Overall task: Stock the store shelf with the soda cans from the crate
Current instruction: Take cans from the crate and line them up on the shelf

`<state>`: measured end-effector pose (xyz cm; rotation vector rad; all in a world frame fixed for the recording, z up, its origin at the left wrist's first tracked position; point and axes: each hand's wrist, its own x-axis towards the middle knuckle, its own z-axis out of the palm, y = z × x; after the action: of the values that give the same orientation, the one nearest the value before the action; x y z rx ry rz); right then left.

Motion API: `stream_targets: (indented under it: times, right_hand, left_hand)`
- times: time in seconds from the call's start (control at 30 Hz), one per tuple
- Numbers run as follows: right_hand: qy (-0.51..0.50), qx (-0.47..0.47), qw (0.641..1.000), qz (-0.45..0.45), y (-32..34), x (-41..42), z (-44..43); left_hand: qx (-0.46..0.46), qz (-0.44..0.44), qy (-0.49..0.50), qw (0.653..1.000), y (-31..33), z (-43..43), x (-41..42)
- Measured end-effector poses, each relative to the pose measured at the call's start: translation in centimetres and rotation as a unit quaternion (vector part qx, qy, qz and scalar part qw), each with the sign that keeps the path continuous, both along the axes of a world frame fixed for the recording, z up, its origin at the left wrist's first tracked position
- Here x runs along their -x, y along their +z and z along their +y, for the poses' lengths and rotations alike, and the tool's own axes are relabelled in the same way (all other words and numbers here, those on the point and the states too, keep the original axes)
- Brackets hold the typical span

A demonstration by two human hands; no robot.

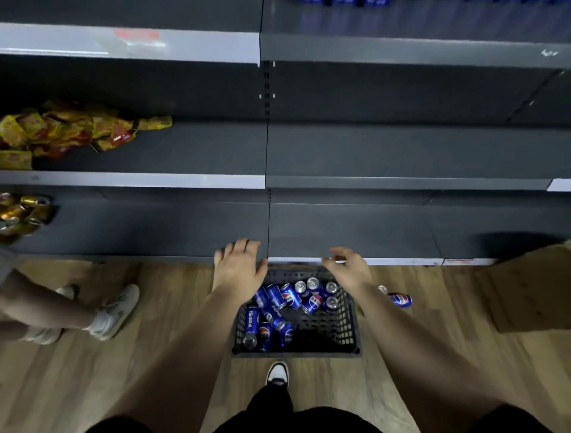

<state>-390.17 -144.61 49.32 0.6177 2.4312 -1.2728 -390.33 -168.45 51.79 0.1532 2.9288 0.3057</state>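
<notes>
A dark plastic crate (349, 337) sits on the wood floor in front of the bottom shelf (355, 228). Several blue soda cans (278, 312) lie jumbled in its left and far parts. My left hand (239, 265) hovers over the crate's far left corner, fingers apart, holding nothing. My right hand (347, 267) hovers over the far right corner, fingers loosely curled and empty. One blue can (400, 299) lies on the floor right of the crate. More blue cans (336, 2) show at the top edge on a higher shelf.
Yellow and red snack packets (61, 129) fill the left of the middle shelf. Gold cans (21, 213) sit at the bottom shelf's far left. Another person's legs and white shoes (111, 312) stand at left. A brown cardboard box (531, 290) is at right. My shoe (277, 372) is behind the crate.
</notes>
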Motion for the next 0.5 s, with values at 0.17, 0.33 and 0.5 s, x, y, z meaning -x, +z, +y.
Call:
stream_targets:
  times: [0.17, 0.33, 0.5]
  right_hand:
    - [-0.005, -0.014, 1.0, -0.016, -2.1, -2.6, 0.8]
    - [0.015, -0.011, 0.998, -0.054, -5.1, -5.1, 1.6]
    - [0.027, 0.007, 0.997, -0.078, -9.7, -6.5, 1.9]
  left_hand:
    - [0.006, -0.028, 0.015, 0.999, -2.0, 0.8, -2.0]
    - [0.018, -0.054, 0.015, 0.998, -4.8, 1.5, -3.9]
    - [0.021, -0.083, 0.016, 0.996, -9.3, 1.8, -4.6]
